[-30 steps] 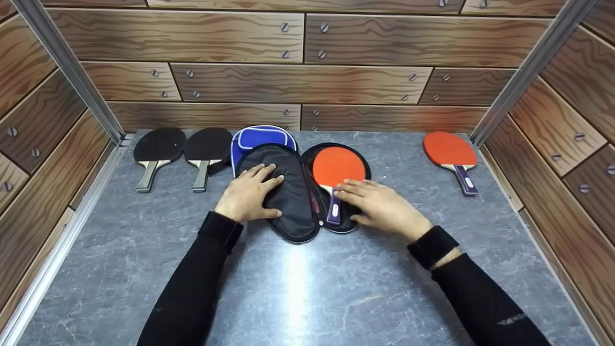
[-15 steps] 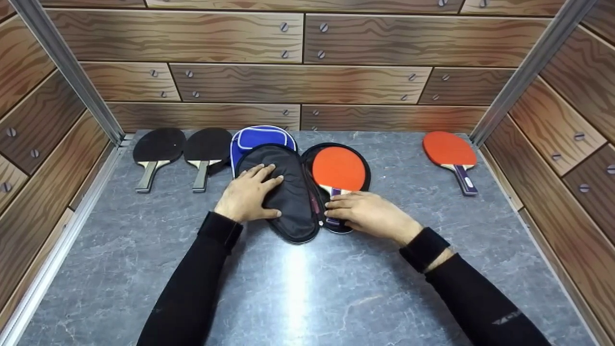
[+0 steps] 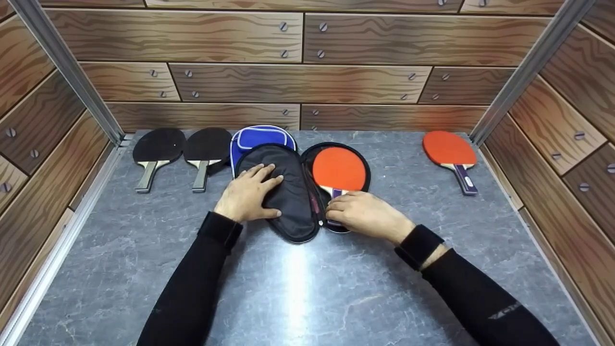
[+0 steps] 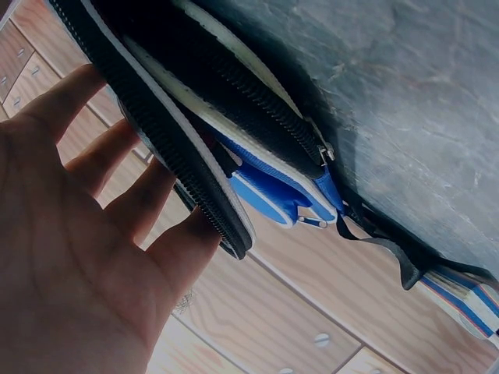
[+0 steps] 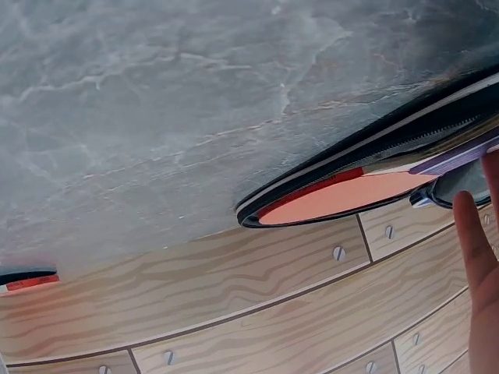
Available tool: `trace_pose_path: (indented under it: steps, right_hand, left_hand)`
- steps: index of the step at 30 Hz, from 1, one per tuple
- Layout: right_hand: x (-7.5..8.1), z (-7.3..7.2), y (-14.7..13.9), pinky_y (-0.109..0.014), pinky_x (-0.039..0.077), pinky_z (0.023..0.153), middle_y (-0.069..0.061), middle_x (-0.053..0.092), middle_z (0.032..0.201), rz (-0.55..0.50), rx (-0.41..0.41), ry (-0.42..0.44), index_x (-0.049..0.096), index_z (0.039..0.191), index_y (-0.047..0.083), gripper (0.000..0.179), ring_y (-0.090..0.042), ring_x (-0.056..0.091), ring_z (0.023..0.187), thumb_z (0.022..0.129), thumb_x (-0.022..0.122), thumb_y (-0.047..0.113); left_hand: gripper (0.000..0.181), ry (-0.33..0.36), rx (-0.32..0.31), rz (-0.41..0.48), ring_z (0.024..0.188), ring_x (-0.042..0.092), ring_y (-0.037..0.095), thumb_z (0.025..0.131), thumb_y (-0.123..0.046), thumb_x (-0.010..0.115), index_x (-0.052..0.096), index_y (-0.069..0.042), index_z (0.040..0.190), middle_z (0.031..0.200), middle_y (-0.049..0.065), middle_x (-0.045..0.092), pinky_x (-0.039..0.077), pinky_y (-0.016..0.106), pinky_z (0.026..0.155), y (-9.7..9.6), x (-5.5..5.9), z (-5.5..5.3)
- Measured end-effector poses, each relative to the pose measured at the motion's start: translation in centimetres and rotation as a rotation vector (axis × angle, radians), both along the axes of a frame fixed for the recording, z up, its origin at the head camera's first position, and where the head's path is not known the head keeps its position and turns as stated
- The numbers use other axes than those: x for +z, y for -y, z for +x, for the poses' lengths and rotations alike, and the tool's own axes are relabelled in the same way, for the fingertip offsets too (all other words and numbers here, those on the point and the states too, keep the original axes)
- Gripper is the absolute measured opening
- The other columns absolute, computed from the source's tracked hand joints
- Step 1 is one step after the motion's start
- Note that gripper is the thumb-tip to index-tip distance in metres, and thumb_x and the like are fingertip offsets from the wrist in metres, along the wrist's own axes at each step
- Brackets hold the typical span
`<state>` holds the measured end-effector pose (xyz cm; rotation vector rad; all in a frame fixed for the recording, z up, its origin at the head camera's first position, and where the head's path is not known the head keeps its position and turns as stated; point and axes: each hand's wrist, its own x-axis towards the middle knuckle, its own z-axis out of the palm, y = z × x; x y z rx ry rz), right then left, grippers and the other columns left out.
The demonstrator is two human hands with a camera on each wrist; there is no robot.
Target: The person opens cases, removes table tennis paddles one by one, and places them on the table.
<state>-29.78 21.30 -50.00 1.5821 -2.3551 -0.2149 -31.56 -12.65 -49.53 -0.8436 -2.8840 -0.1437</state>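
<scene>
A black zip-up paddle case (image 3: 290, 218) lies unfolded on the grey table. My left hand (image 3: 247, 194) rests on its left flap with fingers spread. In the left wrist view, the fingertips of this hand (image 4: 93, 226) touch the flap near its zipped edge. A table tennis paddle (image 3: 338, 168) with orange-red rubber and a purple handle lies in the right half of the case. My right hand (image 3: 367, 214) holds the handle from above, hiding most of it. The right wrist view shows the paddle face (image 5: 351, 199) low inside the case rim.
Two black paddles (image 3: 158, 146) (image 3: 207, 146) lie at the back left. Behind the left flap sits a blue case (image 3: 266, 137) with white piping. Another red paddle (image 3: 449, 149) lies at the back right. Wood-patterned walls (image 3: 235, 84) close in the back and sides.
My right hand has lowered from above the paddle onto its handle, and its fingers have closed around it. The left hand has stayed on the flap.
</scene>
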Motion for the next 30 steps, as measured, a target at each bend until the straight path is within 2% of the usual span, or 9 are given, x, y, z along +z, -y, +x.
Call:
trace_pose_path:
  steps: [5,10,16,20,25,30]
  right_hand:
    - [0.0,0.1,0.2,-0.037,0.059,0.102,0.009,0.078,0.119,0.033,0.001,-0.054,0.073,0.114,0.025,0.017,-0.016,0.073,0.115,0.104,0.06,0.021]
    - [0.1,0.1,0.0,-0.036,0.059,0.101,0.01,0.078,0.12,0.037,-0.014,-0.068,0.072,0.115,0.025,0.017,-0.014,0.073,0.115,0.104,0.06,0.021]
    - [0.4,0.0,-0.2,-0.037,0.059,0.103,0.01,0.076,0.124,0.038,-0.022,-0.065,0.071,0.119,0.025,0.02,-0.015,0.071,0.119,0.104,0.06,0.019]
    - [0.6,-0.2,-0.3,-0.037,0.059,0.104,0.009,0.075,0.125,0.016,-0.005,-0.098,0.069,0.122,0.024,0.023,-0.016,0.071,0.12,0.103,0.058,0.016]
    - [1.0,-0.4,-0.6,-0.037,0.057,0.109,0.006,0.074,0.127,-0.015,0.015,-0.148,0.069,0.127,0.019,0.03,-0.018,0.07,0.122,0.1,0.06,0.011]
    - [1.5,-0.4,-0.7,-0.036,0.053,0.116,0.002,0.073,0.13,-0.031,-0.009,-0.138,0.068,0.131,0.015,0.038,-0.02,0.068,0.127,0.094,0.063,0.008]
  left_hand:
    - [0.095,-0.001,-0.002,-0.012,0.156,0.041,0.038,0.077,-0.067,0.083,0.054,-0.022,0.156,0.169,0.012,0.042,0.04,0.057,0.126,0.0,-0.1,0.0]
    - [0.094,0.001,-0.007,-0.012,0.156,0.041,0.039,0.078,-0.066,0.083,0.054,-0.022,0.156,0.17,0.012,0.042,0.04,0.057,0.126,-0.1,-0.1,-0.1]
    - [0.094,0.009,0.005,-0.017,0.157,0.04,0.038,0.078,-0.067,0.082,0.053,-0.024,0.157,0.171,0.011,0.04,0.041,0.058,0.125,-0.1,0.1,0.0]
    - [0.095,0.014,0.006,-0.019,0.157,0.04,0.038,0.079,-0.068,0.082,0.052,-0.024,0.157,0.171,0.011,0.04,0.04,0.058,0.126,-0.1,0.1,0.0]
    - [0.095,-0.001,0.004,-0.026,0.157,0.04,0.038,0.078,-0.067,0.082,0.053,-0.023,0.157,0.17,0.011,0.041,0.041,0.057,0.126,-0.1,0.0,0.0]
    - [0.094,-0.012,-0.002,-0.031,0.156,0.041,0.038,0.078,-0.067,0.081,0.053,-0.023,0.157,0.17,0.012,0.042,0.041,0.056,0.126,-0.1,0.0,0.0]
